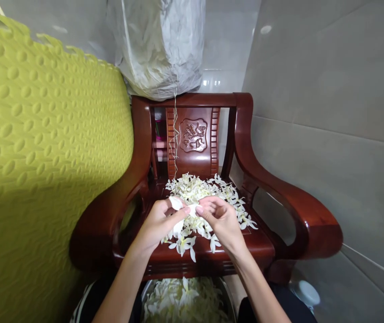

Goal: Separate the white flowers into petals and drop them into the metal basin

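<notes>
A round, grey metal basin [231,298] is positioned below the front edge of the seat, between the person's knees. Loose white petals and blossoms [185,298] are spread across its interior; fill depth cannot be read. A white, rounded container [308,294] stands at lower right, beyond the right knee; its contents cannot be determined.

Above the seat, the left hand [165,220] and right hand [222,220] face each other. Each grip is closed in a thumb-and-finger pinch on a small white flower piece [193,210], located between the two thumbs. Further white petals show at the left grip.

The seat [255,244] belongs to a polished, reddish-brown wooden armchair [286,206] with broad curved arms. It carries a loose heap of white, yellow-centred flowers [192,188], with single blossoms near the front edge. Behind the heap rises a backrest panel [193,136] with a carved relief.

A yellow-green mat [53,125], embossed with ovals, stands along the left side. A large, whitish plastic bag [165,49] is located above the backrest; a thin string [175,134] hangs below it. Grey, glossy tiled walls [329,89] enclose the right side and rear.
</notes>
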`<state>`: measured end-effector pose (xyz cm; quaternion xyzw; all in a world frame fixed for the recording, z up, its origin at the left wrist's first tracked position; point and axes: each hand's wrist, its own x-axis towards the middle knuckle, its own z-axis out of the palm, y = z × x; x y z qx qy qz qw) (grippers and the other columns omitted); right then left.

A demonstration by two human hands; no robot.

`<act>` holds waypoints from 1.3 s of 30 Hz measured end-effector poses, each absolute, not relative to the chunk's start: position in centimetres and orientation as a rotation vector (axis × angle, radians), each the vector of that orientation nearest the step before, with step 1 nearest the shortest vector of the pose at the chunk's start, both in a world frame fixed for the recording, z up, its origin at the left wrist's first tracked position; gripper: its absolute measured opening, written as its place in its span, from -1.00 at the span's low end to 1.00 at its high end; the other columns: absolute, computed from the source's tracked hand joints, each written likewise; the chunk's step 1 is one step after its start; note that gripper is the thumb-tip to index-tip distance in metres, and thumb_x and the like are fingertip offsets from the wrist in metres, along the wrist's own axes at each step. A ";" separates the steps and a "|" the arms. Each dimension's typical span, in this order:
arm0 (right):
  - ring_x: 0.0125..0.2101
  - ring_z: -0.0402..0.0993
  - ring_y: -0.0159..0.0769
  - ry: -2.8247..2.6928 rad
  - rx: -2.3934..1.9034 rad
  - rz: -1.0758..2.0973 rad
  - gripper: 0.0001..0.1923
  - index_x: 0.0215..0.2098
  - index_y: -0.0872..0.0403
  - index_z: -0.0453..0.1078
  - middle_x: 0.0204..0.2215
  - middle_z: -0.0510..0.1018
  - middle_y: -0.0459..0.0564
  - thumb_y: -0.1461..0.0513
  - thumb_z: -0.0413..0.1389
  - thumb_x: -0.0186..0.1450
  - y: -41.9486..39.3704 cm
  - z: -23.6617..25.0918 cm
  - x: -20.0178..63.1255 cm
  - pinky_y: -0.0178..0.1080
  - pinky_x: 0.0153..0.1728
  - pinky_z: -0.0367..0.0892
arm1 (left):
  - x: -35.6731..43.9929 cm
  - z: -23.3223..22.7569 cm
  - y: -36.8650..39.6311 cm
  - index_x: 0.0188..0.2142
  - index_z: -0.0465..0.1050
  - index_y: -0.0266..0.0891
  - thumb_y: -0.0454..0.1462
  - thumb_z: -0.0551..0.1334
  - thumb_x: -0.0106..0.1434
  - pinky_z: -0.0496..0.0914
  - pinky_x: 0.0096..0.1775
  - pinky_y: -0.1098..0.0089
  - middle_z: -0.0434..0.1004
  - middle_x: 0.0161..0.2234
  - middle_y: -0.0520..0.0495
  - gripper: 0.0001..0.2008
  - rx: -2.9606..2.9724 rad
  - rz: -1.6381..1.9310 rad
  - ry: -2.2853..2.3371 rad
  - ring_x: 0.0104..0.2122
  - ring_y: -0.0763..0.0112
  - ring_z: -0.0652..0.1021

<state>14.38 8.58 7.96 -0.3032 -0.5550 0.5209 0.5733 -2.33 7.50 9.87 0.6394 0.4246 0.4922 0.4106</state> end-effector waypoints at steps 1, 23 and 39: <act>-0.44 0.41 -0.36 -1.303 -0.700 1.231 -0.75 -0.35 0.10 0.43 -0.47 0.49 -0.08 0.21 0.33 0.04 8.7 7.9 14.3 -0.29 -0.39 0.35 | -2.4 9.9 7.6 -0.45 0.47 -0.31 -0.22 0.27 0.16 0.32 -0.34 0.46 0.47 -0.42 -0.05 -0.83 1.643 1.237 1.076 -0.38 0.39 0.46; -0.41 0.32 -0.39 -1.496 -0.660 1.204 -0.79 -0.24 0.05 0.34 -0.39 0.42 -0.10 0.15 0.19 0.20 9.6 7.2 13.6 -0.31 -0.40 0.26 | -0.5 8.7 8.2 -0.38 0.51 -0.29 -0.17 0.27 0.17 0.34 -0.21 0.42 0.50 -0.36 -0.05 -0.80 1.270 1.541 0.944 -0.28 0.37 0.48; -0.47 0.26 -0.37 -1.417 -0.752 1.174 -0.83 -0.28 0.04 0.46 -0.49 0.40 -0.12 0.13 0.18 0.21 9.5 7.3 14.3 -0.30 -0.43 0.19 | -1.1 8.7 8.8 -0.38 0.53 -0.34 -0.24 0.39 0.02 0.38 -0.34 0.44 0.51 -0.48 -0.02 -0.80 1.206 1.474 0.985 -0.46 0.45 0.48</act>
